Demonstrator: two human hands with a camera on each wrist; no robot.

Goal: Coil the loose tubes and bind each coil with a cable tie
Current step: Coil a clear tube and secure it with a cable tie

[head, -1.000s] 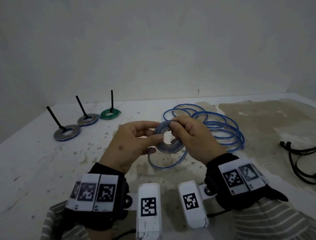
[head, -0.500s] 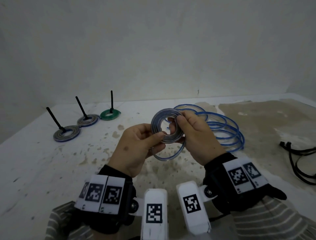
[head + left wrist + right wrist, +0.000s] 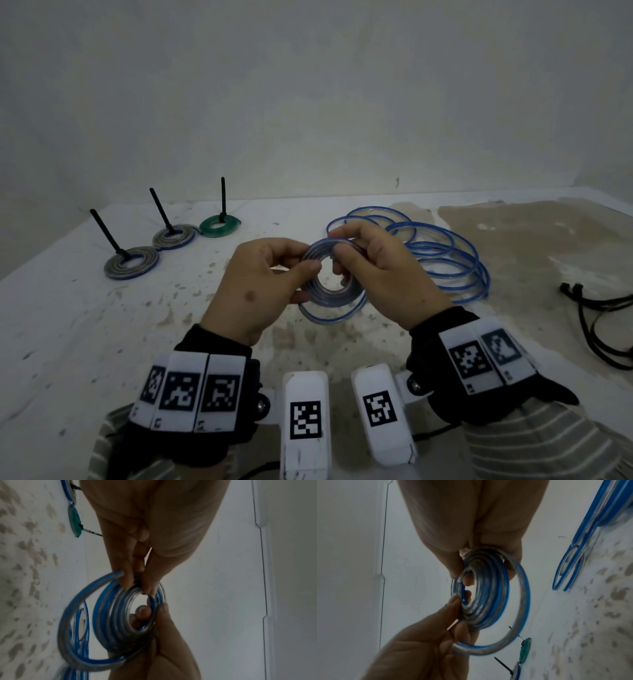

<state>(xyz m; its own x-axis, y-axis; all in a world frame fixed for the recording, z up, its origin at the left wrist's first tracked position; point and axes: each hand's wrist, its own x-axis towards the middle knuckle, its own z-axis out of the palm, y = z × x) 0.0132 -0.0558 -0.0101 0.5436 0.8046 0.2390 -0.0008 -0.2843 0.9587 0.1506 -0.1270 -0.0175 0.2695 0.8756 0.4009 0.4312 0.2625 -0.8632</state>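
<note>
A tight flat coil (image 3: 330,294) of blue-and-clear tube is held above the table between both hands. My left hand (image 3: 270,274) pinches its left side with thumb and fingers. My right hand (image 3: 370,260) pinches its upper right edge. One wider turn hangs loose below the coil (image 3: 109,623) (image 3: 489,599). The rest of the blue tube (image 3: 442,253) lies in big loose loops on the table behind my right hand. Three bound coils, each with a black tie tail sticking up, lie at the far left: two grey-blue (image 3: 132,266) (image 3: 174,236), one green (image 3: 220,225).
Black cable ties (image 3: 599,318) lie in a bundle at the table's right edge. The white table (image 3: 68,325) is stained brown at the right, and a plain wall stands close behind it.
Both hands dropped a little with the coil after lifting it half a second ago. The coil has turned flatter towards the table, and the right hand's grip has shifted along its top edge.
</note>
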